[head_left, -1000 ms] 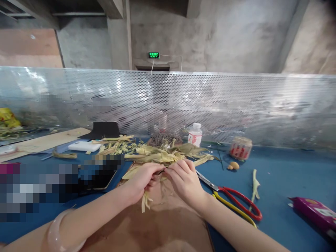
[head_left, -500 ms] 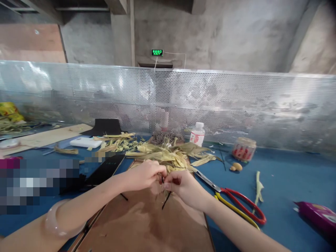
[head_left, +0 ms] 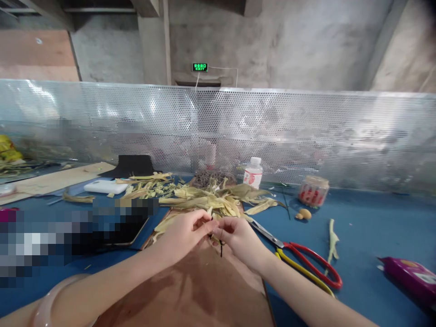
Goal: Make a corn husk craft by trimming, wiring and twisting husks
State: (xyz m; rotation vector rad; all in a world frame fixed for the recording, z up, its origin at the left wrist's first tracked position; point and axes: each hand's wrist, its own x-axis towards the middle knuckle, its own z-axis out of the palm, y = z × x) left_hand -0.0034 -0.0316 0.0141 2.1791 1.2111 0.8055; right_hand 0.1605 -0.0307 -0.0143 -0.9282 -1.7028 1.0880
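Both hands meet fingertip to fingertip over the brown board (head_left: 190,290). My left hand (head_left: 187,234) is closed, thumb against fingers, at a small dark bit between the hands; a pale husk tip shows just above it. My right hand (head_left: 236,234) is pinched on a thin black cord (head_left: 221,249), whose short end hangs below the fingers. The fingers hide most of what is gripped. Just beyond the hands lies a heap of dried corn husks (head_left: 218,200). Scissors (head_left: 299,261) with one red and one yellow handle lie beside my right wrist.
On the blue table stand a white bottle (head_left: 253,173) and a clear jar (head_left: 313,191). A purple packet (head_left: 408,277) lies at the right. A white box-like thing (head_left: 105,186) and a black phone-like slab (head_left: 132,229) are on the left. A perforated metal screen (head_left: 289,131) stands behind.
My left hand has turned, its thumb now showing against the right fingertips. The cord end behind my left wrist no longer shows, and less cord hangs below my right hand. The view has shifted slightly.
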